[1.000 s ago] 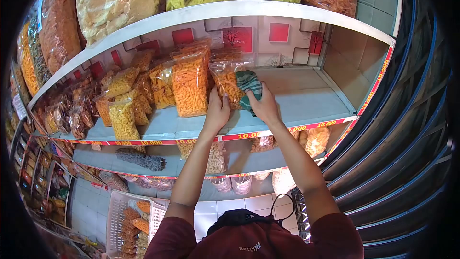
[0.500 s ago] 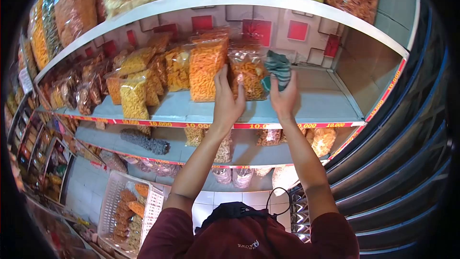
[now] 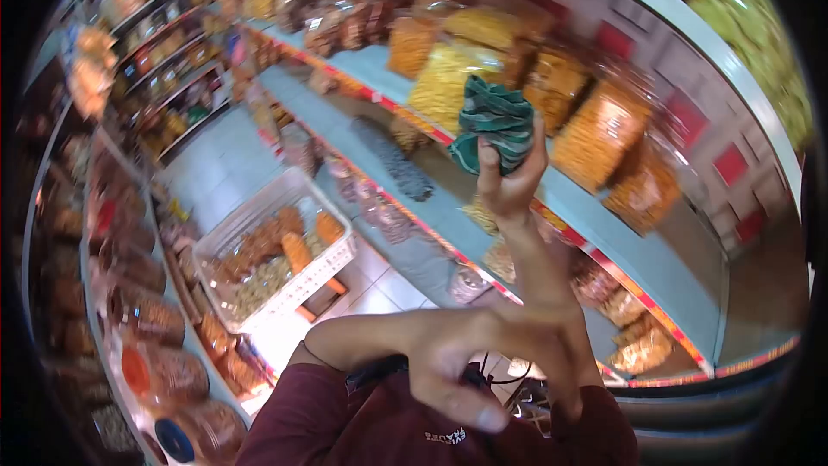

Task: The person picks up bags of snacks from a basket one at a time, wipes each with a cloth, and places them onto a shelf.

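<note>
My right hand point(image 3: 516, 179) is closed around a bunched green striped cloth point(image 3: 496, 121), held up before the shelf. Behind the cloth are a bag of yellow snacks point(image 3: 442, 82) and a bag of orange snacks point(image 3: 602, 131). My left hand point(image 3: 487, 349) crosses in front of my chest, below the right forearm, with thumb and fingers apart and nothing visible in them. It is slightly blurred. A grey fluffy duster point(image 3: 392, 160) lies on the lower shelf.
A white plastic basket point(image 3: 341, 250) with bagged snacks stands on the tiled floor to the left. Jars with orange and blue lids point(image 3: 164, 373) line the rack at the lower left. Further shelves point(image 3: 172, 56) of goods stand at the back left.
The view has swung left. My right hand has lifted the cloth away from the bags on the shelf. My left hand has left the snack bag and come back to my chest.
</note>
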`<action>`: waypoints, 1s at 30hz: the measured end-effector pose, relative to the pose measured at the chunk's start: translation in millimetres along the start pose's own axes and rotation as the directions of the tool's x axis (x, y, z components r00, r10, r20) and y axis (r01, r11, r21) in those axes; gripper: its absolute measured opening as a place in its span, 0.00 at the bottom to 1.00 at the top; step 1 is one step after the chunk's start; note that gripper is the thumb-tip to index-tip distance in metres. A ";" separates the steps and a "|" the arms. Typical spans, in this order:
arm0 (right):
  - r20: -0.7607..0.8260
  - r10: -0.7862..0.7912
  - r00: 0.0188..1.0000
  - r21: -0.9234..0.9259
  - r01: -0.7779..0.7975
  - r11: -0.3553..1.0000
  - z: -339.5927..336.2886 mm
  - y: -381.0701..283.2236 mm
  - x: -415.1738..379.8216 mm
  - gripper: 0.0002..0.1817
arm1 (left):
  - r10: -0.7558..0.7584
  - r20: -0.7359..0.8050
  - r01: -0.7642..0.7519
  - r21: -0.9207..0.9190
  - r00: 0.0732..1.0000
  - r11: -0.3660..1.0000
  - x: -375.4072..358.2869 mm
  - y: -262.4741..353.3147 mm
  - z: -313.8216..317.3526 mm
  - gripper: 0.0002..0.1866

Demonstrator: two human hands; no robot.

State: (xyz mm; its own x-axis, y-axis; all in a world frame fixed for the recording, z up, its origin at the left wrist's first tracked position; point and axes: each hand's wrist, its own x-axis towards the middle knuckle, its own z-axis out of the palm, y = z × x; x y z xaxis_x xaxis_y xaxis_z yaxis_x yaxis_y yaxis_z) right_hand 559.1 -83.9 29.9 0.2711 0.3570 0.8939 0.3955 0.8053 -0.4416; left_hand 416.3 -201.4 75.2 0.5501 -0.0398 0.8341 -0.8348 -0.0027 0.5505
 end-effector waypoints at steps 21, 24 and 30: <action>0.642 0.466 0.609 -0.162 -0.486 0.859 407.5 71.7 -221.6 0.22 | 0.366 -0.194 -0.405 -0.239 0.910 0.882 -161.6 147.9 -14.2 0.41; 0.624 0.515 0.587 -0.307 -0.421 0.853 431.7 82.2 -240.7 0.23 | 0.159 -0.271 -0.197 -0.120 0.949 0.973 -200.0 193.7 -47.3 0.42; 0.535 0.768 0.351 -0.536 -0.562 0.630 454.1 100.6 -285.0 0.26 | 0.180 -0.859 0.290 0.349 0.479 0.891 -349.0 178.9 -155.9 0.15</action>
State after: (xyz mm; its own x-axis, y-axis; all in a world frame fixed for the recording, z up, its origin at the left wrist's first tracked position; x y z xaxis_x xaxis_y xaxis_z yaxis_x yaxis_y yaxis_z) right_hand 123.1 110.3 -234.2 -0.0707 0.9974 0.0160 0.5674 0.0534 -0.8217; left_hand 78.0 -32.2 -112.0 0.1297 0.8391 0.5282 -0.5911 -0.3623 0.7207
